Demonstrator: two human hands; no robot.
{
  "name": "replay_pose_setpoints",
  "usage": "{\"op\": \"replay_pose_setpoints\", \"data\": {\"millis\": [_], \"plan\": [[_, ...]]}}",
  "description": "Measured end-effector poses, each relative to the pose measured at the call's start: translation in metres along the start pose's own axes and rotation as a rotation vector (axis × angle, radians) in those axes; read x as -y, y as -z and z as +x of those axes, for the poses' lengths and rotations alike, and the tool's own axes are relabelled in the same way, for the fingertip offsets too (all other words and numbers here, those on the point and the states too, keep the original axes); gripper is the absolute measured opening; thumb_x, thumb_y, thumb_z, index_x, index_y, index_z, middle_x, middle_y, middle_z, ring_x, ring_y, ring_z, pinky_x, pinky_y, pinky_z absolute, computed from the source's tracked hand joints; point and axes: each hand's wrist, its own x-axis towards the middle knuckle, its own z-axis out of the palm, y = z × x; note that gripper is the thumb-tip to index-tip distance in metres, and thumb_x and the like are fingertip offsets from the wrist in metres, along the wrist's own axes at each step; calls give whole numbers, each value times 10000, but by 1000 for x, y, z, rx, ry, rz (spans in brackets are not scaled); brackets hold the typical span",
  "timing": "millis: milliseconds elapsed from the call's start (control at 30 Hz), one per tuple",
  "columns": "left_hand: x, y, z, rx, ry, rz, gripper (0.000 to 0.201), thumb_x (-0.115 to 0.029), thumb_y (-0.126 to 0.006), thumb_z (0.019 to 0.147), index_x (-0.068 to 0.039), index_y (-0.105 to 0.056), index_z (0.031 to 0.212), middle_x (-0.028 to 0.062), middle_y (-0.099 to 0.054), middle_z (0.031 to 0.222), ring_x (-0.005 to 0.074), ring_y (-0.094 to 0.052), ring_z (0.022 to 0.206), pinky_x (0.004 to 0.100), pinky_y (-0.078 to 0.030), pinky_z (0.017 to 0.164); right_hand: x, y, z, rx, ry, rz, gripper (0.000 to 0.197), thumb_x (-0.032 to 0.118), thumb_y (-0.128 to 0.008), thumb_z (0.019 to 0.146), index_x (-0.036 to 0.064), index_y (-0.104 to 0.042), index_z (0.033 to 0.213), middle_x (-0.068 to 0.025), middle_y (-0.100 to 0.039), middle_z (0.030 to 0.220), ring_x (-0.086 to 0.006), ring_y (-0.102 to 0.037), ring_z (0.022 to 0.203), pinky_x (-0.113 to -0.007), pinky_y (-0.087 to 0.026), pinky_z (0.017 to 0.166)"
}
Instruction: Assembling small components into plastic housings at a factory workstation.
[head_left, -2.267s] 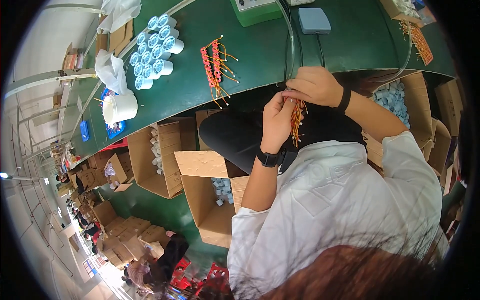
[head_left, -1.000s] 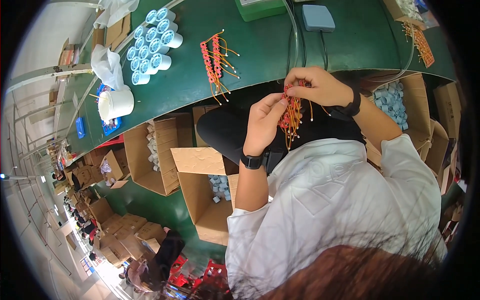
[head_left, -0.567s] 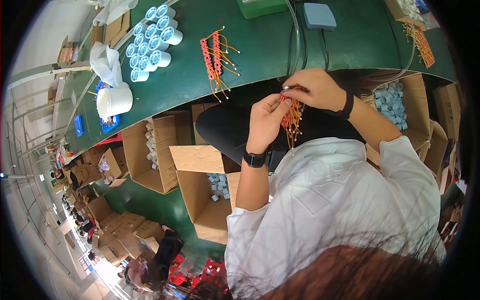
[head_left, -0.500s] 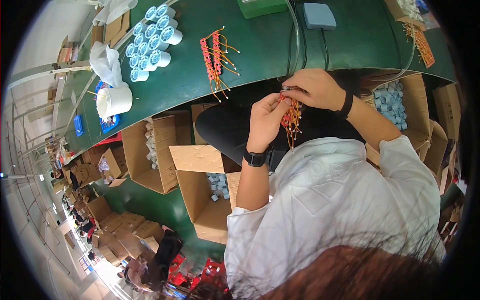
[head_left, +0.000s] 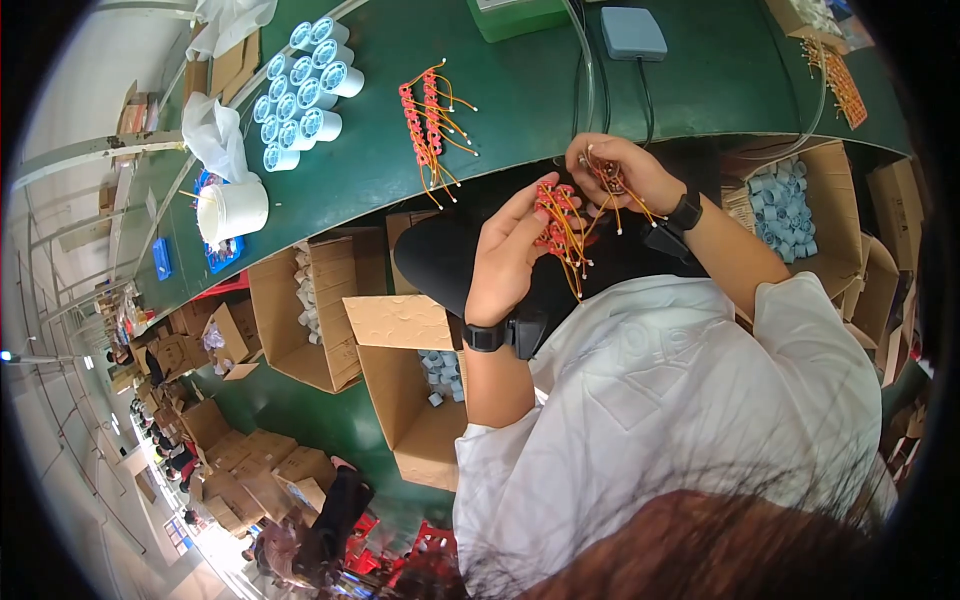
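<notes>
Over my lap, just off the bench edge, my left hand [head_left: 505, 255] pinches a strip of red circuit boards [head_left: 553, 215] with orange wires hanging from it. Close by on the right, my right hand [head_left: 635, 170] is closed around another wired piece [head_left: 606, 172], whose orange leads droop below the fingers; its boards are partly hidden. Two more red board strips [head_left: 418, 125] with orange white-tipped wires lie side by side on the green bench [head_left: 520, 125], ahead and left of my hands.
Light blue round cups [head_left: 303, 95] stand grouped at the bench's left, near a white bucket [head_left: 232, 210]. A grey-blue box [head_left: 634, 33] with a cable sits at the back. Below are open cartons [head_left: 405, 400] of small blue parts; another such carton [head_left: 835, 200] is at right.
My hands were together on one bunch; now they are apart, each with a wired piece. The left hand moved left and the red strip in it is turned more into view.
</notes>
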Motion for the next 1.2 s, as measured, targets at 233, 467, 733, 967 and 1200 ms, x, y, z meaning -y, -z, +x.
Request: {"op": "replay_pose_setpoints", "data": {"millis": [233,467,733,967,1200], "plan": [[-9,-2,-7,-9,-93,97,352,-73,-481,1081,-7,-410,1419,167,-685,1220,186,-704,1036,307,-565,892,1,-6,9,-110,-36,-307,440,432,-427,1050,36,-602,972,-43,-565,723,-100,-499,510,-227,-373,451],[-9,6,-4,10,-94,112,244,-81,-484,1090,-33,-399,1313,149,-690,1199,151,-691,980,273,-543,843,9,-9,10,-120,-100,-431,549,463,-360,1059,45,-611,808,-37,-584,683,-106,-519,528,-224,-391,483],[-14,4,-6,-11,-106,119,235,-67,-485,1086,-12,-413,1303,145,-694,1146,163,-692,1004,274,-544,868,11,-21,7,-187,-107,-600,528,409,-390,1057,23,-640,796,-35,-591,666,-112,-564,541,-252,-416,493],[-17,-8,1,62,-127,221,231,-31,-502,1070,21,-438,1285,160,-690,1139,173,-691,1018,295,-555,883,30,-40,12,57,288,-1221,411,316,-590,1023,-5,-626,769,-84,-591,649,-192,-625,551,-313,-462,513],[-7,-12,1,-26,-191,244,245,-14,-568,1040,55,-502,1265,141,-694,1137,144,-681,1006,278,-562,861,25,-37,13,-115,509,-1385,387,322,-652,979,12,-674,748,-120,-604,648,-286,-604,542,-389,-451,512]]}}
